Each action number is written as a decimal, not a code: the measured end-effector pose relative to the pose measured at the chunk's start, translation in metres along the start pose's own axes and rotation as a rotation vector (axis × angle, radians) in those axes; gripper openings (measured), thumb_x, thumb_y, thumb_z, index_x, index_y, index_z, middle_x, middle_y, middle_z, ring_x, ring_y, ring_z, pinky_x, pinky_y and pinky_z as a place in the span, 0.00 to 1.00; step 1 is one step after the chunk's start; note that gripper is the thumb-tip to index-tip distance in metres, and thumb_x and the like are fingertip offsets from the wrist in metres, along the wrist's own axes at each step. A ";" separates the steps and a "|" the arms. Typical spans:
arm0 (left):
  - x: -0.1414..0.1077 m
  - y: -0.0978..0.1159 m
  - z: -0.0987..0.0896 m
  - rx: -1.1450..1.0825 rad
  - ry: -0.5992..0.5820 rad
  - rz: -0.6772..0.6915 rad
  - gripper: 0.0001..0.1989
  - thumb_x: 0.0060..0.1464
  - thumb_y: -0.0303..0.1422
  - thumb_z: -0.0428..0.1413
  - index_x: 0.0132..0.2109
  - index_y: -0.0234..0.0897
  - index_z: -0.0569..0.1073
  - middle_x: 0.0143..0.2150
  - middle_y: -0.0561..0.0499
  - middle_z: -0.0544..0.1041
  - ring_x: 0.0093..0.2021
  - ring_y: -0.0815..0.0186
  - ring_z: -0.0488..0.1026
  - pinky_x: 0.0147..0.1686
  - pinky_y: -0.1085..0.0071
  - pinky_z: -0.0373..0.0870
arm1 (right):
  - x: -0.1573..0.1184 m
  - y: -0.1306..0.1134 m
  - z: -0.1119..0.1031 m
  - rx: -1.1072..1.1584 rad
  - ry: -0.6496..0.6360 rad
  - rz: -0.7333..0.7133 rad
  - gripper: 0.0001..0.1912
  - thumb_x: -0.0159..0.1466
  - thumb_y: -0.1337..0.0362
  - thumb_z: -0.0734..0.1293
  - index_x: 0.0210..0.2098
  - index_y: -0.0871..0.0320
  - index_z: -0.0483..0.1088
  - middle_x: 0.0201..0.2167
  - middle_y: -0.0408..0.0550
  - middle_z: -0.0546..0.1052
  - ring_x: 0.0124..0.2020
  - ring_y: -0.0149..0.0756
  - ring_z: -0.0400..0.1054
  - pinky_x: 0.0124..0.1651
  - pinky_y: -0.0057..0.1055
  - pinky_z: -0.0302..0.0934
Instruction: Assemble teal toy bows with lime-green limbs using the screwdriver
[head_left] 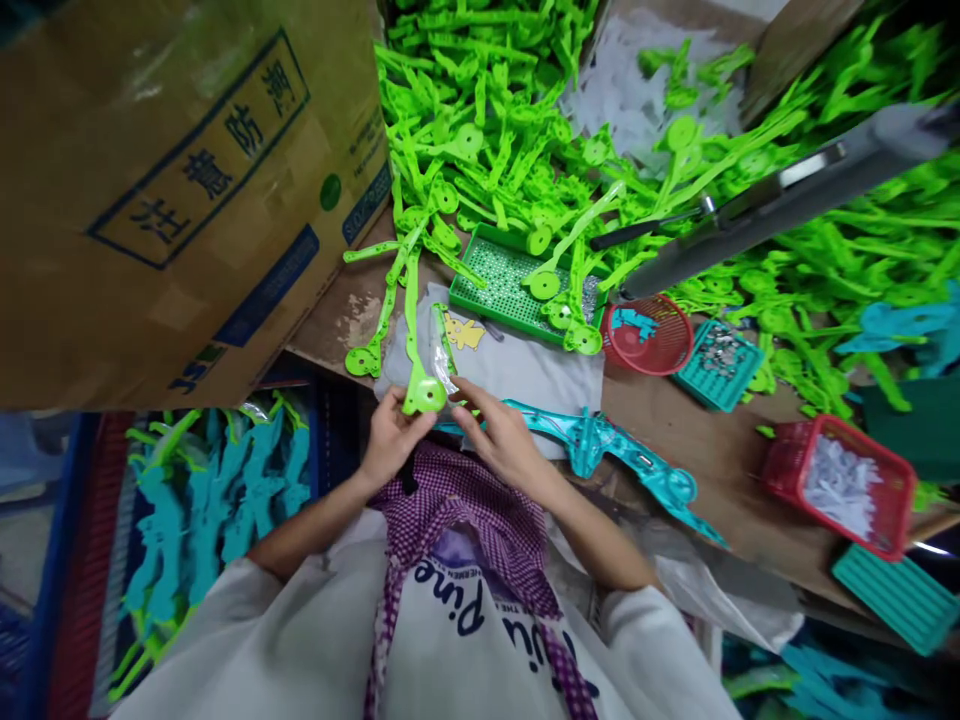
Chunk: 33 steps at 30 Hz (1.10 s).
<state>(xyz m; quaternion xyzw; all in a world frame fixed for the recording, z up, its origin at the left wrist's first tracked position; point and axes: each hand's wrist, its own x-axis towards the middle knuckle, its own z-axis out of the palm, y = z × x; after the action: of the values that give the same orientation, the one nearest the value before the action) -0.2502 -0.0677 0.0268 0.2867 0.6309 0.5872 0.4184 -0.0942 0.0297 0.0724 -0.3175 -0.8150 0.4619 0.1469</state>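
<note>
My left hand [395, 432] grips the round end of a long lime-green plastic part [425, 392] near the table's front edge; its arm points away from me. Just right of that end is my right hand [499, 430], its fingers bent near the part; whether they hold anything small is unclear. A curved turquoise plastic part [592, 440] lies on the table, its left end hidden behind my right hand. Beneath the parts is a grey cloth [547, 375] with a yellow printed figure. A thin lime-green piece [442, 335] lies on it beside something shiny and clear.
A large cardboard box [225, 200] stands at left. Lime-green parts [480, 130] are heaped behind a green tray [499, 275]. At right are red baskets [664, 345], a teal tray [724, 385] and a grey tool [780, 205] reaching in. Turquoise parts [202, 490] fill a crate at lower left.
</note>
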 end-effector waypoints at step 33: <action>0.126 0.006 -0.007 0.761 -0.142 0.465 0.15 0.66 0.34 0.53 0.56 0.39 0.76 0.63 0.45 0.74 0.62 0.61 0.72 0.65 0.54 0.67 | 0.005 0.041 -0.003 0.742 0.161 0.559 0.27 0.51 0.50 0.77 0.44 0.61 0.80 0.24 0.43 0.79 0.20 0.28 0.69 0.27 0.29 0.67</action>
<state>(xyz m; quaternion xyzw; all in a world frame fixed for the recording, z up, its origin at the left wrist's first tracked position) -0.3177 0.0371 0.0083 0.5940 0.6903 0.3707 0.1824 -0.0803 0.0502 0.0391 -0.4855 -0.4643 0.7178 0.1831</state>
